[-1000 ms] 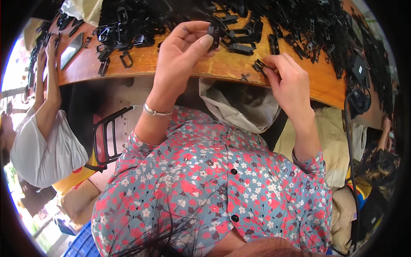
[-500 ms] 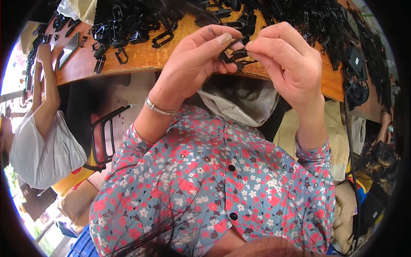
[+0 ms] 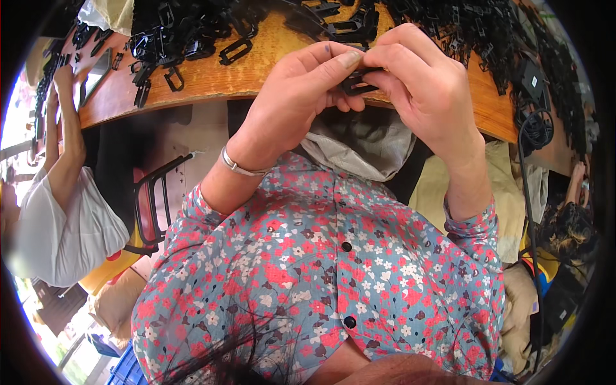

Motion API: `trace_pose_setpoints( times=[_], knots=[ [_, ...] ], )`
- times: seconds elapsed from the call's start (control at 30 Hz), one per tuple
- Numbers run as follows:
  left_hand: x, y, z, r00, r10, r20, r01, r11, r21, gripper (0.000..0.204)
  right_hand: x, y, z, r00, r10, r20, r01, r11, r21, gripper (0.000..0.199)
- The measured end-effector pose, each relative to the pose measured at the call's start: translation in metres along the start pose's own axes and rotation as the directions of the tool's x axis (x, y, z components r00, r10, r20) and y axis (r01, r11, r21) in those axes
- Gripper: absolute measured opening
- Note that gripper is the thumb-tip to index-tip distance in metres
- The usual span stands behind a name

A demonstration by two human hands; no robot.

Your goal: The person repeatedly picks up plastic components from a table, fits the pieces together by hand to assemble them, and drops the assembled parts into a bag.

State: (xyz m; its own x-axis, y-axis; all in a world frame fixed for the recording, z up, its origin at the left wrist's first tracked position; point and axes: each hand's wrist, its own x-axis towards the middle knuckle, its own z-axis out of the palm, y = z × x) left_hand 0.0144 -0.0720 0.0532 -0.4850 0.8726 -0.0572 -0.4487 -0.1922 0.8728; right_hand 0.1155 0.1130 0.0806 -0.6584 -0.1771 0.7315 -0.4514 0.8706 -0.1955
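Observation:
Just over the front edge of the wooden table, both my hands meet on a small black plastic frame-like part [image 3: 354,83]. My left hand [image 3: 308,83] grips it between thumb and fingers. My right hand [image 3: 427,83] is closed, its thumb and fingertips pinching at the part's upper right side. The fingers cover much of the part, so its full shape is hidden. Behind the hands lies a rectangular black plastic frame [image 3: 236,51]. Another small black loop-shaped piece [image 3: 174,79] rests farther left on the table.
Heaps of black plastic parts [image 3: 192,29] cover the back of the wooden table [image 3: 276,54]. A whitish bag [image 3: 359,151] hangs open below its edge. At the right hangs a coiled black cable [image 3: 536,131]. A co-worker in a white top [image 3: 74,224] sits at the left, near a chair frame [image 3: 154,199].
My right hand has moved left and closer to my left hand, now overlapping the black part. The part is more covered by fingers than before.

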Motion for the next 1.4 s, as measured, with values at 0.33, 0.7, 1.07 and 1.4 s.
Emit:
trace_pose_setpoints(
  times=[0.33,0.7,1.07,1.4],
  knots=[
    [-0.003,-0.011,0.011,0.994,0.104,-0.019,-0.087,0.905,0.416,0.022,-0.048,-0.02,0.011,0.909,0.416,-0.026,-0.38,0.852,0.359,0.015],
    [0.021,0.0,0.027,0.892,0.263,0.367,-0.451,0.49,0.746,0.017,-0.094,-0.016,-0.012,0.52,0.565,0.64,-0.528,-0.376,0.761,0.03],
    [0.101,0.0,0.036,0.807,0.369,0.461,-0.322,-0.38,0.867,0.033,-0.135,-0.038,0.007,0.465,0.658,0.592,-0.406,-0.436,0.803,0.028],
    [0.114,-0.008,0.021,0.878,0.312,0.363,-0.237,-0.375,0.896,0.023,-0.143,-0.041,0.005,0.451,0.671,0.589,-0.425,-0.419,0.803,0.028]
  ],
)
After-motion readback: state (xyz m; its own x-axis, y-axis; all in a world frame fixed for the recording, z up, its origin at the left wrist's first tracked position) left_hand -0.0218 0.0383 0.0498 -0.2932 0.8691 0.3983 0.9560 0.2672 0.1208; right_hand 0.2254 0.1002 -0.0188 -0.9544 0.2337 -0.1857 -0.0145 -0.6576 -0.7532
